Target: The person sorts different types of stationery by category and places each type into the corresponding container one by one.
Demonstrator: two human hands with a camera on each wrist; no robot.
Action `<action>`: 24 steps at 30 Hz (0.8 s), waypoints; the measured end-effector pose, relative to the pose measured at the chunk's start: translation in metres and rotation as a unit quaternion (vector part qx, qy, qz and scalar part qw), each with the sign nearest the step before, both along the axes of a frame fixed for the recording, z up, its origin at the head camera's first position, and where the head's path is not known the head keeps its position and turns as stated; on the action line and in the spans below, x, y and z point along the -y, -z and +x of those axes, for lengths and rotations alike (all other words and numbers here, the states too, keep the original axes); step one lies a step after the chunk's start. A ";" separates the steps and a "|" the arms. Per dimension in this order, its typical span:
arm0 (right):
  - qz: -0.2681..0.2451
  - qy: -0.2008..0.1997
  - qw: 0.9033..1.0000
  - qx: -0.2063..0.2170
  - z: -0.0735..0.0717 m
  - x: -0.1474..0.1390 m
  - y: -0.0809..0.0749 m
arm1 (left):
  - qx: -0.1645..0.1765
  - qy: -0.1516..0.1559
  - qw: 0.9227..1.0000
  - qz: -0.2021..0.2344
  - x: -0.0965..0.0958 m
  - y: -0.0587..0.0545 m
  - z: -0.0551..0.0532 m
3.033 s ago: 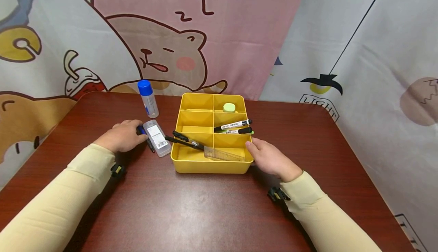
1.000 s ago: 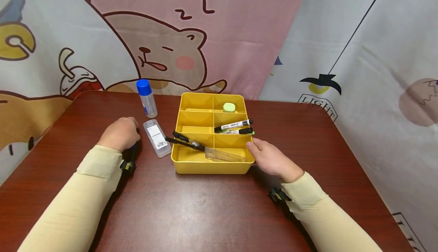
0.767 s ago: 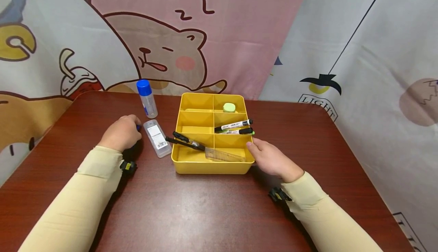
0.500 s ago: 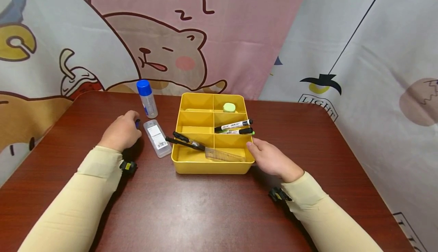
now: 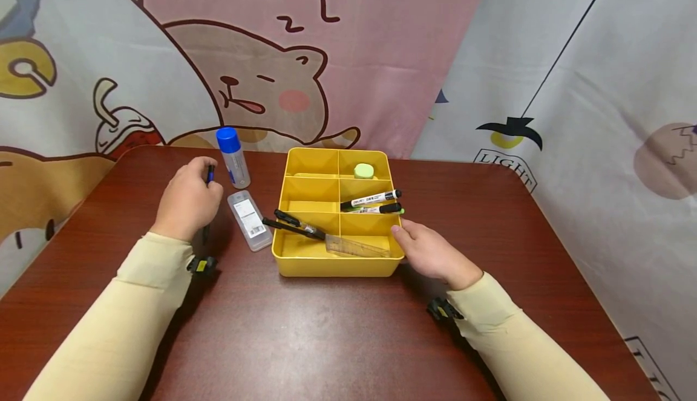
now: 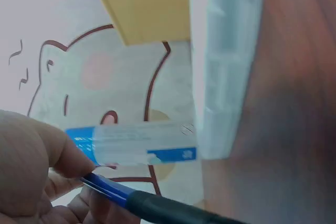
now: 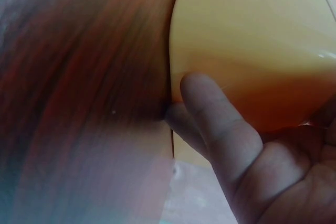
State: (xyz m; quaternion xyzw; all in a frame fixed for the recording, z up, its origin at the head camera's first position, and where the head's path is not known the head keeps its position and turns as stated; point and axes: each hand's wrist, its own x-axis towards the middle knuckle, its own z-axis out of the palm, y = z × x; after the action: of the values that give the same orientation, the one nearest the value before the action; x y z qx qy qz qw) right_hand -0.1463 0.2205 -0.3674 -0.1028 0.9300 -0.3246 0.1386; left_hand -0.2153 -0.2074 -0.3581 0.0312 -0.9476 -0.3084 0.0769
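In the head view my left hand, at the left of the table, pinches a blue-and-black pen between thumb and fingers. The pen slants down from the fingertips in the left wrist view. My right hand holds the yellow divided organizer box at its front right corner, thumb at the rim. Along the outer wall lie the other fingers in the right wrist view. A flat clear plastic case with a white label lies between the left hand and the box.
A translucent tube with a blue cap stands behind the case. Inside the box are two whiteboard markers, black pens, a clear ruler and a pale green lump. A printed curtain hangs behind the table.
My left hand has moved left from beside the plastic case, picked up the pen, and now sits slightly farther back with the pen raised. The right hand and the box stay in place.
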 end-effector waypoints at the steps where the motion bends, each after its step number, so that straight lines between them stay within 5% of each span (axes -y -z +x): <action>1: 0.001 0.000 1.000 -0.001 0.000 0.000 0.000 | -0.007 0.000 1.000 0.002 -0.002 -0.002 0.001; 24: -0.004 -0.001 1.000 -0.002 0.000 -0.001 0.000 | -0.135 -0.015 0.988 0.076 -0.024 -0.045 0.034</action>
State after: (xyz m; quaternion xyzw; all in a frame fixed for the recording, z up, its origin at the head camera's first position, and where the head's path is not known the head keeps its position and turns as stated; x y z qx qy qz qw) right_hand -0.1467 0.2210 -0.3672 -0.1050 0.9289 -0.3276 0.1372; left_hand -0.1809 -0.1832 -0.3131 0.0094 -0.9017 -0.3801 0.2059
